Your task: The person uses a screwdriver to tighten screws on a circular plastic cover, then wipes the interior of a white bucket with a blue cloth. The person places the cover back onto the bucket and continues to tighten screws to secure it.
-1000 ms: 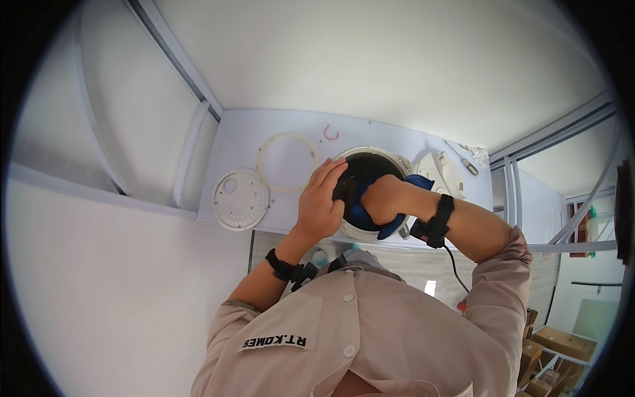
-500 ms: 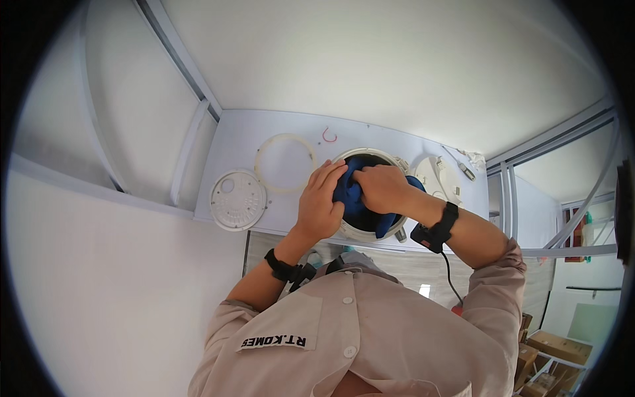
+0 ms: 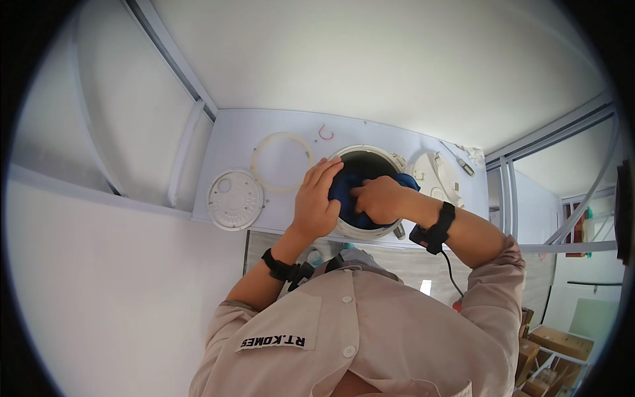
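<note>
A round, white-rimmed pot with a dark interior [image 3: 362, 233] sits near the front edge of a pale, smooth-topped bench [image 3: 228, 145]. Its mouth faces up toward the head camera; being circular, the opening shows no longer side. A short grey cylindrical fitting [image 3: 399, 232] juts from its front right, aimed toward the person and slightly right.

Inside lies a crumpled blue cloth [image 3: 343, 194], its long axis running roughly left to right: one end bunches by the left wall, the other rises over the right rim as a flap.

The person's left hand [image 3: 317, 200] rests on the pot's left rim, open, fingers straight and close together, pointing away from the body and a little right, thumb apart. The right hand [image 3: 383, 199] reaches into the pot from the right, its curled fingers against the cloth; whether they pinch a fold cannot be told.

To the left lie a white perforated plastic disc [image 3: 235, 200] and a thin cream ring [image 3: 254, 162], both flat. Right of the pot, beside a white moulded plastic piece [image 3: 430, 173], a grey-handled screwdriver [image 3: 467, 169] points its shaft toward the back left.
</note>
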The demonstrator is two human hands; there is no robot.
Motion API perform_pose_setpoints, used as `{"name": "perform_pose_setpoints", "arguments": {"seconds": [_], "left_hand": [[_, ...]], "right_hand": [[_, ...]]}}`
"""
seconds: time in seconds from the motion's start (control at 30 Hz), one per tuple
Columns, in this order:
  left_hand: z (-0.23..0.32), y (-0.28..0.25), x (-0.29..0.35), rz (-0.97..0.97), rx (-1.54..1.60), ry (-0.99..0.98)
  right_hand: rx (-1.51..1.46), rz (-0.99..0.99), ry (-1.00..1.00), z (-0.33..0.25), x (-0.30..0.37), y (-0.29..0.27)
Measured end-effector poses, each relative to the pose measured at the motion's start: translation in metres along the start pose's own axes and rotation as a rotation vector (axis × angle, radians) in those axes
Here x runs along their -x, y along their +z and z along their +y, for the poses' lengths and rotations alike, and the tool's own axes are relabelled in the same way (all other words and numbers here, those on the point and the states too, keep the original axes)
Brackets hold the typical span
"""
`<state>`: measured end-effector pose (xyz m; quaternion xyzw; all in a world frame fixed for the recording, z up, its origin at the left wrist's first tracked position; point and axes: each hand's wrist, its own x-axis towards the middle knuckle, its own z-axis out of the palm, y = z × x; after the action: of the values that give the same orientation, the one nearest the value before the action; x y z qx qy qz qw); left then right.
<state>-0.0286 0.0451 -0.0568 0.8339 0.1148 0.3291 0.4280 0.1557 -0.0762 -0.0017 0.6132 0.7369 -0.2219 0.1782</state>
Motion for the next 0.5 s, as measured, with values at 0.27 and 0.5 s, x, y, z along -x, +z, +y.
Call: {"name": "perform_pose_setpoints", "arguments": {"seconds": [0.27,0.5], "left_hand": [[-0.002,-0.001,0.000,-0.002,-0.052,0.032],[-0.003,0.000,-0.001,-0.011,-0.050,0.033]], "right_hand": [[0.187,0.017,0.217,-0.016,-0.002,-0.027],[0.226,0.166,0.371,-0.009,-0.012,-0.004]]}}
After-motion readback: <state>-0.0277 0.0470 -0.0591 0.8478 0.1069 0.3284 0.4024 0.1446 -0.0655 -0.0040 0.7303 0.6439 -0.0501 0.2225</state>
